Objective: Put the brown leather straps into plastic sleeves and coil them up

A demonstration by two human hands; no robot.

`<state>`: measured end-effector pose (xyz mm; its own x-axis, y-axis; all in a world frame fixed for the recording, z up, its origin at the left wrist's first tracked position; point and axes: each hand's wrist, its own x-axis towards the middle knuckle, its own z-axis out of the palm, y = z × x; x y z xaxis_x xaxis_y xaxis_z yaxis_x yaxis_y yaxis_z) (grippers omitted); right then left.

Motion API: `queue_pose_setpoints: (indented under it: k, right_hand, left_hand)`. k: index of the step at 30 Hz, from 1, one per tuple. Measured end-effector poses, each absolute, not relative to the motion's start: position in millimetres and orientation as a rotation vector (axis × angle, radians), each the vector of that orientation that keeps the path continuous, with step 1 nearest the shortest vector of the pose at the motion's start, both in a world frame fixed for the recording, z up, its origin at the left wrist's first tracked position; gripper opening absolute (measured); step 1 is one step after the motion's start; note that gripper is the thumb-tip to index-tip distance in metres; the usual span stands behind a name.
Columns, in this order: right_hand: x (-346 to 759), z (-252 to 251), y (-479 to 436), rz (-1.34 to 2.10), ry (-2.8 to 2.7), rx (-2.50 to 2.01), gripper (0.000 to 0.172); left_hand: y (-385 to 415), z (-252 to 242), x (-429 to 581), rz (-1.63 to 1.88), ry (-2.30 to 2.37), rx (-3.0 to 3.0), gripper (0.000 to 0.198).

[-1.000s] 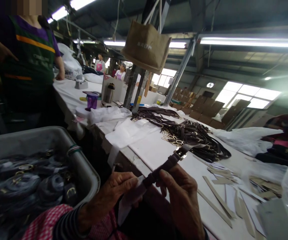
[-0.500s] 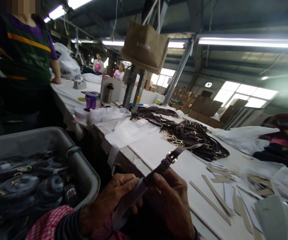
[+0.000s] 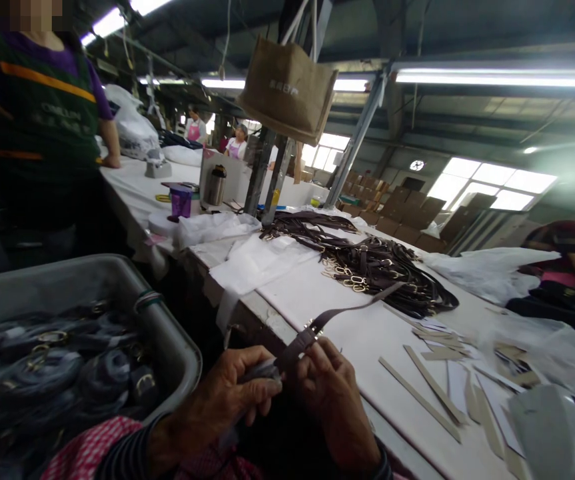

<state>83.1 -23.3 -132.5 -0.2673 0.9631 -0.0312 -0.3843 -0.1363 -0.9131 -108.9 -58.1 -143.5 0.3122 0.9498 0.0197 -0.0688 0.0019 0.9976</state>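
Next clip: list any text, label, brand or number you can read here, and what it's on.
On the burlap bag, hanging overhead: one row of pale characters, too blurred to read.
On the green apron of the person standing at left: faint lettering, too blurred to read.
On the strap held by the left hand and right hand: no text visible.
Nothing here reads clearly.

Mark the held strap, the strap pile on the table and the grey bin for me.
held strap (image 3: pixel 294 348), head view, dark band between the buckle and the fingers.
strap pile (image 3: pixel 387 270), head view, middle of the heap.
grey bin (image 3: pixel 77 273), head view, far wall under the rim.
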Motion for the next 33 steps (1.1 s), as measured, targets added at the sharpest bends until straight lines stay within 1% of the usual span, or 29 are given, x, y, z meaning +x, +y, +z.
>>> queue_pose_setpoints:
  k: [3,5,8,13,17,19,22,27,30,33]
  right_hand:
    - [96.7,-121.0,-5.2,1.568,-0.847,-0.860,0.035]
    - [104.7,-110.6,4.4,1.502,-0.838,-0.919,0.035]
    - [110.9,-95.3,7.7,1.463,-0.928,-0.901,0.028]
    - [106.5,-77.6,-10.1,1.379,-1.180,-0.706,0.014]
    - [97.9,-76.1,-25.9,1.476,-1.337,-0.615,0.006]
    - [95.8,-78.0,-31.6,1.542,-1.333,-0.619,0.005]
    - [95.4,-81.3,-38.0,1.569,-1.296,-0.687,0.009]
    - [85.9,-85.0,-47.2,1.431,-1.320,-0.837,0.020]
    - [74.5,-87.4,-51.5,1.374,-1.364,-0.909,0.026]
    - [68.3,-90.2,-53.4,1.367,-1.350,-0.958,0.028]
  left_hand:
    - [-64.6,-143.7,-113.1,0.945,0.916,1.315,0.032]
    - [-66.0,-144.6,-113.9,0.925,0.902,1.303,0.033]
    - [-63.0,-145.3,-111.0,0.922,0.873,1.249,0.032]
    - [-55.0,-141.2,-103.1,0.893,0.843,1.174,0.025]
    - [-51.3,-138.2,-102.0,0.939,0.787,1.198,0.020]
    - [-50.1,-137.9,-102.7,0.981,0.769,1.194,0.020]
    - [-48.3,-138.3,-102.9,1.026,0.768,1.172,0.023]
    - [-45.0,-140.4,-98.1,1.152,0.837,1.227,0.038]
    - [-45.2,-139.6,-93.1,1.183,0.847,1.274,0.040]
    - [-47.5,-136.2,-90.5,1.175,0.832,1.301,0.035]
